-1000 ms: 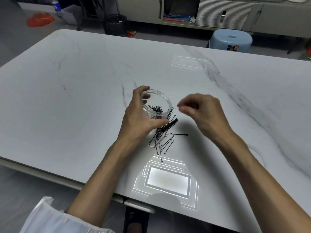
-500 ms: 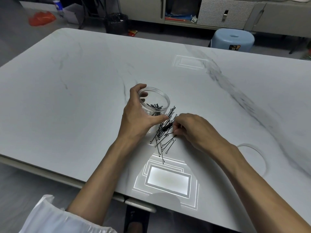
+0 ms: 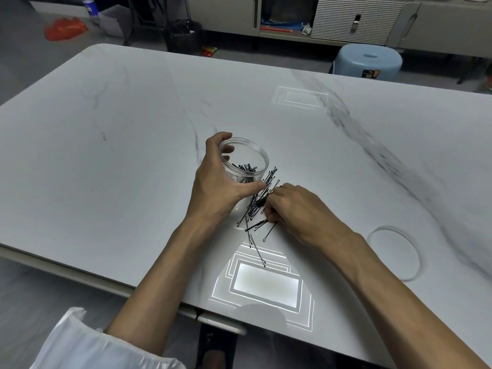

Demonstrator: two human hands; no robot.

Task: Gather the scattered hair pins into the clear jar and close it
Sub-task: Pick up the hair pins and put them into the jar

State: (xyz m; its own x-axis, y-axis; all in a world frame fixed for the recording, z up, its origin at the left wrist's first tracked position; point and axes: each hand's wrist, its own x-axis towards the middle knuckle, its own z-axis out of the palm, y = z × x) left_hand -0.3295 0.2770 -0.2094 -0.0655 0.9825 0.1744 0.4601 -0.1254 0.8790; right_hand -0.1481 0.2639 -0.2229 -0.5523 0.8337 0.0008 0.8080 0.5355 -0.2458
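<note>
Sleeve: white crinkled sleeve (image 3: 80, 342), cut off by the bottom edge.
Lid: one round clear plastic lid (image 3: 394, 253), faint, flat on the white marble table (image 3: 106, 182), well right of both hands.
Right hand: right hand (image 3: 295, 209) curled into the heap, pinching a bunch; fingertips hidden.
Pins: thin black metal hair pins (image 3: 255, 206), a tangled heap touching the jar's near side, too overlapped to count; a few lie inside.
Left hand: left hand (image 3: 221, 182) wrapped round one upright, open clear plastic jar (image 3: 247, 158).

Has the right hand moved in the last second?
Yes. The right hand came down from beside the clear jar onto the loose hair pins, nearer the person than the jar.
</note>
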